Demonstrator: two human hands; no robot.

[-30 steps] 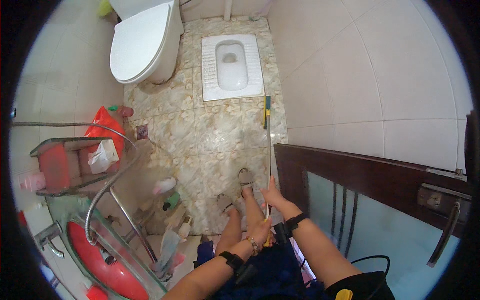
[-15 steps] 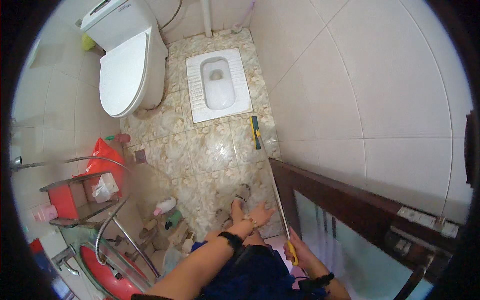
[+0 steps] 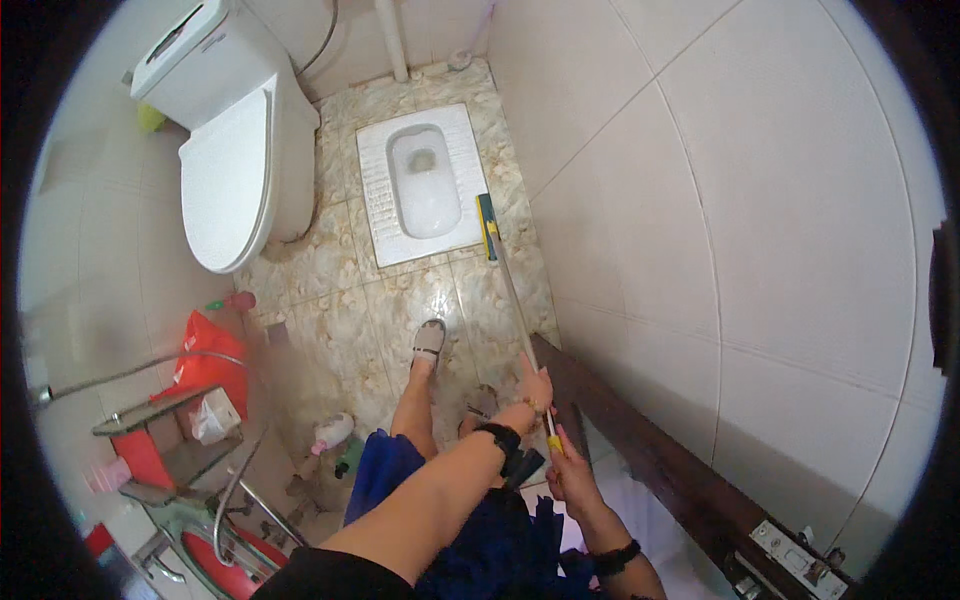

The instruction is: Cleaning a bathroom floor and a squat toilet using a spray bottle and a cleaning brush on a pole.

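Note:
Both my hands are closed on a long-handled floor brush (image 3: 515, 305) with a narrow dark green and yellow head. My left hand (image 3: 536, 386) wraps the metal pole partway down. Below it, my right hand (image 3: 572, 474) grips the yellow end of the handle. The brush head lies on the tiles at the right side of the white squat toilet (image 3: 374, 235), by its rim. Whether the head has bristles or a sponge is too small to tell.
A white sitting toilet (image 3: 228, 190) stands at the far left. The dark wooden door (image 3: 640, 455) is close on my right. At left are a red bag (image 3: 213, 360), a glass shelf (image 3: 165, 410) and a washbasin (image 3: 200, 545). A white bottle (image 3: 333, 432) lies on the floor.
My left hand, previously free with fingers spread, has taken hold of the pole. The brush head has moved forward and left to the squat toilet's edge. One foot has stepped forward.

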